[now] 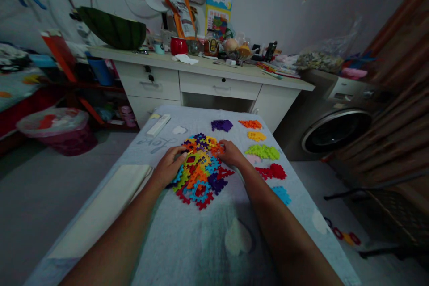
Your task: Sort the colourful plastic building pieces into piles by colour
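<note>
A flat patch of interlocked plastic tiles (pixel 200 170) in many colours lies on a pale blue cloth (pixel 187 237). My left hand (pixel 169 166) rests against its left edge, fingers curled on a tile there. My right hand (pixel 230 153) pinches an orange tile at the patch's upper right edge. Loose tiles sorted by colour lie to the right: a purple heap (pixel 221 125), an orange heap (pixel 250 124), a yellow heap (pixel 256 136), a lime green heap (pixel 263 152), a red heap (pixel 272 172) and a light blue heap (pixel 282 194).
A white remote-like bar (pixel 158 125) and a folded cream cloth (pixel 110 196) lie on the left of the surface. Behind stands a cluttered white desk (pixel 201 81) with half a watermelon (pixel 112 30). A washing machine (pixel 335 120) is at right, a lined bin (pixel 56 129) at left.
</note>
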`<state>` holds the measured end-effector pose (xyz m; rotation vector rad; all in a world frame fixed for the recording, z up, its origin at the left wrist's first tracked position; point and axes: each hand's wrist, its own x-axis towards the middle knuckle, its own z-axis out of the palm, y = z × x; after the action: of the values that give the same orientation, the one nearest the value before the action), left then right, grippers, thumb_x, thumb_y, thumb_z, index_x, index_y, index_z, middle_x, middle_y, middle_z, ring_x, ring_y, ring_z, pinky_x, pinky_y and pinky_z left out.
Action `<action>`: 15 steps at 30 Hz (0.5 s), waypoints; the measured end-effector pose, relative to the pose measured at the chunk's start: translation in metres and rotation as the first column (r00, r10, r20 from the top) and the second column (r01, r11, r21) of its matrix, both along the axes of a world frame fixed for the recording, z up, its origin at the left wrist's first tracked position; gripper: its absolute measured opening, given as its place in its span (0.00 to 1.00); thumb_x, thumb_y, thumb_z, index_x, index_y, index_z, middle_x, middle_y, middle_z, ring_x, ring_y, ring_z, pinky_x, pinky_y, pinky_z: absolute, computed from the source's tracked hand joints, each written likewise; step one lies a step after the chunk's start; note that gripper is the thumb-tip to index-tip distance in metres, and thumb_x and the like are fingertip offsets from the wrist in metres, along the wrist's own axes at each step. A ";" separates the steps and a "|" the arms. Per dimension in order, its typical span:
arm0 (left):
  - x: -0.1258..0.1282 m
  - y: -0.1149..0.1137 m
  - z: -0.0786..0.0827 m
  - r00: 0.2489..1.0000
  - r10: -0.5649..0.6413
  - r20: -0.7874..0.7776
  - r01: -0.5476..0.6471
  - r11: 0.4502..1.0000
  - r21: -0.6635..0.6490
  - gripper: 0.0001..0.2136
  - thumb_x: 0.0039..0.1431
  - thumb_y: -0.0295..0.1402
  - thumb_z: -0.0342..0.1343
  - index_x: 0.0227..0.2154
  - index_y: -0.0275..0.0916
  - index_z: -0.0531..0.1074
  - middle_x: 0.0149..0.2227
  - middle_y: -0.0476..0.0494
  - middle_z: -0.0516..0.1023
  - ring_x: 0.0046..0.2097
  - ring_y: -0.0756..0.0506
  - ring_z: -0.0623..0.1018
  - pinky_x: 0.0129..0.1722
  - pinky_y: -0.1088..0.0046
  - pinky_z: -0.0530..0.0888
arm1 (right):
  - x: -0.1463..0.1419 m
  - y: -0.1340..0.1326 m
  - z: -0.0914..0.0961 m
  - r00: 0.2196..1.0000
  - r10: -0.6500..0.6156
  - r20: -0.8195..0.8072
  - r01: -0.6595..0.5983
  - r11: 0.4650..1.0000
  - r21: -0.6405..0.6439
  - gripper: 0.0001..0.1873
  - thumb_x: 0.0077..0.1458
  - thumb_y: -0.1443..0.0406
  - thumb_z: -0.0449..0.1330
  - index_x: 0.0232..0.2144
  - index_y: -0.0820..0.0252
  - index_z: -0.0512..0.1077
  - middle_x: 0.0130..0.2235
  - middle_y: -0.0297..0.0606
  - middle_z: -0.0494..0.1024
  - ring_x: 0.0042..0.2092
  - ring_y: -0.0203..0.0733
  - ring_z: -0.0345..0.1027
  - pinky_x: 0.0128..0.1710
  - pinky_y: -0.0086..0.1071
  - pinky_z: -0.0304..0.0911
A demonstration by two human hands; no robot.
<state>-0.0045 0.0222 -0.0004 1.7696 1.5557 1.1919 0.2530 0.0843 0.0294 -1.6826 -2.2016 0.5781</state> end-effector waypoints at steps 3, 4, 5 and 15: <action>0.001 0.000 0.001 1.000 0.001 0.005 -0.001 1.000 0.000 0.20 0.58 0.49 0.50 0.45 0.41 0.73 0.49 0.41 0.75 0.53 0.40 0.74 0.58 0.59 0.67 | 0.006 0.000 -0.001 0.990 -0.059 -0.130 0.049 0.996 -0.080 0.34 0.44 0.66 0.67 0.55 0.62 0.66 0.36 0.35 0.75 0.34 0.37 0.67 0.34 0.28 0.60; 0.001 0.000 0.001 1.000 0.003 0.006 -0.003 1.000 -0.001 0.20 0.58 0.49 0.50 0.45 0.41 0.73 0.49 0.41 0.75 0.53 0.40 0.74 0.58 0.59 0.67 | 0.008 0.000 -0.002 0.980 -0.088 -0.180 0.069 0.992 -0.107 0.34 0.44 0.66 0.67 0.55 0.62 0.65 0.33 0.31 0.74 0.32 0.35 0.66 0.32 0.27 0.59; 0.001 0.000 0.001 1.000 0.003 0.005 -0.003 1.000 -0.002 0.20 0.58 0.49 0.49 0.45 0.41 0.73 0.49 0.41 0.75 0.53 0.40 0.74 0.58 0.59 0.67 | 0.010 -0.001 -0.003 0.966 -0.117 -0.231 0.088 0.987 -0.132 0.33 0.45 0.66 0.67 0.54 0.61 0.65 0.30 0.29 0.72 0.29 0.34 0.64 0.29 0.26 0.58; -0.001 0.001 -0.003 1.000 -0.016 -0.009 0.016 1.000 -0.010 0.22 0.59 0.50 0.48 0.47 0.40 0.72 0.50 0.40 0.74 0.54 0.40 0.74 0.58 0.59 0.67 | 0.054 0.001 0.013 0.792 -0.258 -0.553 0.105 0.950 -0.293 0.19 0.42 0.73 0.64 0.40 0.59 0.71 0.27 0.27 0.72 0.25 0.30 0.64 0.25 0.24 0.58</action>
<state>-0.0056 0.0231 -0.0035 1.7800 1.5470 1.1688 0.3067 0.0850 0.0429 -1.5256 -1.5489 1.1799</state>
